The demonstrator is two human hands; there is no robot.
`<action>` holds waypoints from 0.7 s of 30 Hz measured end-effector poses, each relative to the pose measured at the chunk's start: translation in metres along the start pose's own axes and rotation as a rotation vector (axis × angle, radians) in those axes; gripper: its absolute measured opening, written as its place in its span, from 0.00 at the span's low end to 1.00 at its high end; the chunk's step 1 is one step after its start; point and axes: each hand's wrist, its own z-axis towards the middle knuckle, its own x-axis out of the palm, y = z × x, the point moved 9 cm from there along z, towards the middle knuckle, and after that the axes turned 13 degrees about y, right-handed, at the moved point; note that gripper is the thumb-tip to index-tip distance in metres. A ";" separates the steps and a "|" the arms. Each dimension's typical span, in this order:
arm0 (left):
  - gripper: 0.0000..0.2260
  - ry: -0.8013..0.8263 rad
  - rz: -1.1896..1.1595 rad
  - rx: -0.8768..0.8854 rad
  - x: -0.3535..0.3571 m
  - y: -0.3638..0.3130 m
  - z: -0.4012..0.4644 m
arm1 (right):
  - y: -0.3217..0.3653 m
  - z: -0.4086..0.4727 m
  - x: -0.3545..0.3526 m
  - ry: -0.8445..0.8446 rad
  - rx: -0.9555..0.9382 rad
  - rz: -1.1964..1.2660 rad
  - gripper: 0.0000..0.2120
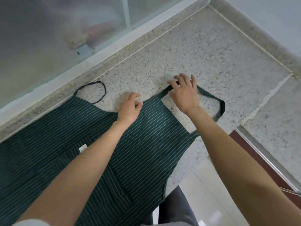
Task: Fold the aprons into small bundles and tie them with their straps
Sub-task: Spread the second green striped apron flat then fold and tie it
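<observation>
While it lies flat on the speckled stone counter (211,51), the apron (101,141) runs lengthwise from the lower left up toward the hands, bib end farthest from the person. The left hand (129,108) rests palm down on the bib's top edge, fingers curled as if pinching the cloth, though the hold is not clear. The right hand (184,92), fingers spread, presses on the neck strap (211,97), which loops out beyond it. The fabric is dark green with thin pale stripes; a thin waist tie (92,90) curls left of the left hand.

You see a dark green cloth apron with thin white stripes (146,136) and plain green straps on a speckled grey-white stone counter (203,51).
</observation>
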 end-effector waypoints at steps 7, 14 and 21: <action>0.19 -0.171 0.291 0.097 0.013 0.004 -0.080 | 0.046 -0.086 0.061 0.095 -0.120 0.263 0.21; 0.41 0.072 0.427 -0.349 0.063 0.092 -0.140 | 0.090 -0.129 0.135 0.414 -0.251 0.009 0.33; 0.36 0.053 0.389 -0.320 0.052 0.083 -0.112 | 0.071 -0.121 0.096 0.268 -0.107 0.193 0.30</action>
